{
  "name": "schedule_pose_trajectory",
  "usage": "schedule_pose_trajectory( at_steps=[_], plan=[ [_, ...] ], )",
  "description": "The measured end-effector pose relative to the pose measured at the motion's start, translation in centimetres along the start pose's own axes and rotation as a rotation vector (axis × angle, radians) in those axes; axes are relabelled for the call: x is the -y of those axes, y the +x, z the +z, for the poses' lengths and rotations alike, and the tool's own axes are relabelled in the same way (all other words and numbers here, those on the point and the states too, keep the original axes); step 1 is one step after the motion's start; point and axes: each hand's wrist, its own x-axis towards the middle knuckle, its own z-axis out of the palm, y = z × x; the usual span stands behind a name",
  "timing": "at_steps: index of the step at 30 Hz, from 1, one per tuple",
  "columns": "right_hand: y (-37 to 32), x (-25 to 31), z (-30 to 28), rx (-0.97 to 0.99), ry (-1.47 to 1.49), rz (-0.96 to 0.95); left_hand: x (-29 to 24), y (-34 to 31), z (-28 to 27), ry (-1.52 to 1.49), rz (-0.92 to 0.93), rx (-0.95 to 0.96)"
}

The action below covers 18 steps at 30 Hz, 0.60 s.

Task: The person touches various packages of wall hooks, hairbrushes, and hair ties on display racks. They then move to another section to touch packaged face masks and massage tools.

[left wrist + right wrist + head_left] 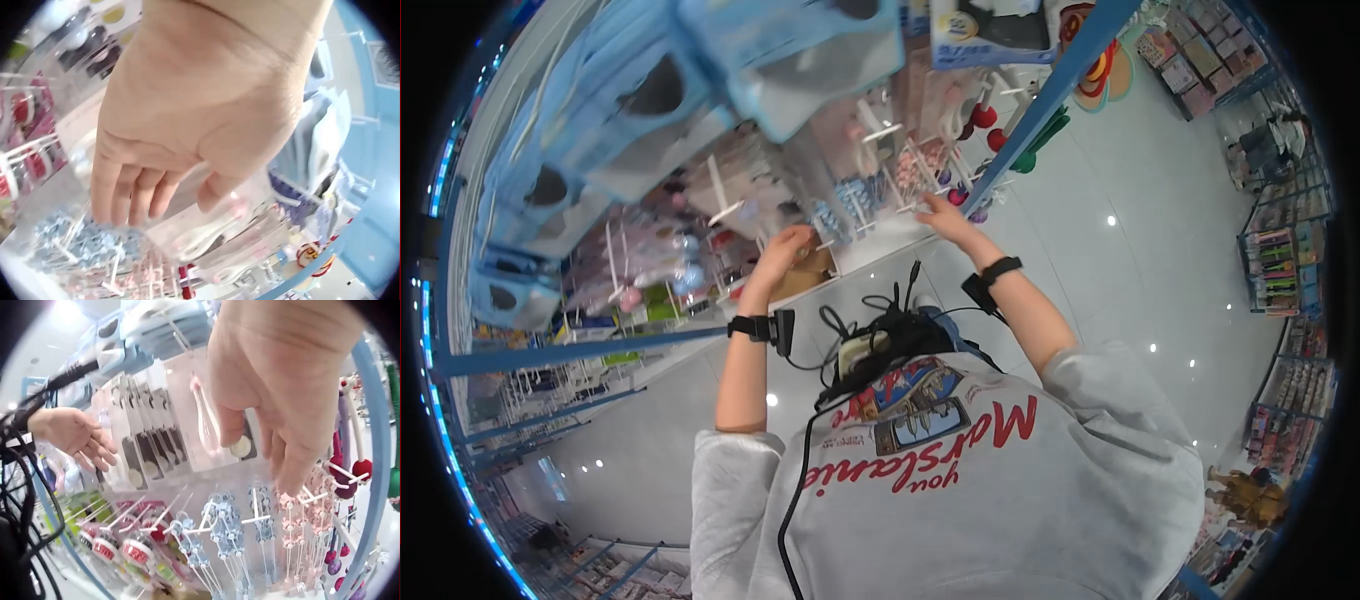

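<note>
**Item 1, right hand (945,215).** I logged it raised to the display, just left of the blue post (374,456). The fingers were straight and a little spread, and it held nothing. Its fingertips (290,470) pointed down at the pink trinkets (300,509). I could not tell whether they touched. The thumb hung in front of one clear packet.

**Item 2, left hand (785,250).** It was farther left of the post and well apart from the right hand. The fingers were loosely bent and fanned. In the left wrist view it lay over the clear packets (159,434), and I saw no grip on any of them.

**Item 3, clear packets.** These hung in a row, face out, left of the post. They sat between the two hands, at the height of the hands. Several showed a dark strip and a pale round disc.

**Item 4, pink trinkets.** These hung in bunches on white pegs, just beside the post and below the packets.

**Item 5, blue trinkets (222,528).** These were on pegs one step farther left of the post than the pink ones.

**Item 6, red round pieces (134,550).** These were lower and farther left of the post again.

**Item 7, pale blue packages (650,110).** These hung above the packets, left of the post, and were blurred.

**Item 8, floor (1170,260).** It was pale and glossy, and lay right of the post.

**Item 9, grey sweatshirt (1020,500).** It had red lettering and was worn by the person.
</note>
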Motion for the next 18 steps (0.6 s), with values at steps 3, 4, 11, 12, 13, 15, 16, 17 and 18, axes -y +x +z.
schedule_pose_trajectory(
  at_steps=[3, 4, 11, 12, 13, 15, 16, 17, 18],
  plan=[
    [5.6, 1.0, 0.0, 0.08, -0.206, -0.067, 4.1, 5.1, 2.5, 0.091, -0.041, -0.205],
    [7.9, 0.5, 0.2, 0.075, -0.179, -0.065, 6.5, 6.9, 2.8, 0.143, 0.017, -0.25],
    [17.9, -2.7, 3.1, 0.096, -0.442, -0.14, 9.1, 6.0, 4.3, 0.245, -0.08, -0.293],
    [18.5, -2.1, 3.1, 0.122, -0.511, -0.15, 10.2, 5.3, 3.7, 0.232, -0.084, -0.278],
    [19.0, -1.5, 2.9, 0.149, -0.55, -0.183, 8.4, 3.4, 4.2, 0.125, -0.174, -0.328],
    [21.4, -1.6, 3.8, 0.149, -0.579, -0.154, 7.5, -0.4, 4.7, -0.057, -0.275, -0.375],
    [22.2, -1.6, 4.6, 0.166, -0.63, -0.125, 8.8, -2.1, 4.1, -0.135, -0.288, -0.376],
    [22.3, -1.2, 5.2, 0.168, -0.608, -0.132, 10.1, -3.7, 3.7, -0.165, -0.338, -0.406],
    [22.2, -0.7, 5.2, 0.084, -0.657, -0.111, 11.1, -5.2, 3.5, -0.2, -0.386, -0.44]
  ],
)
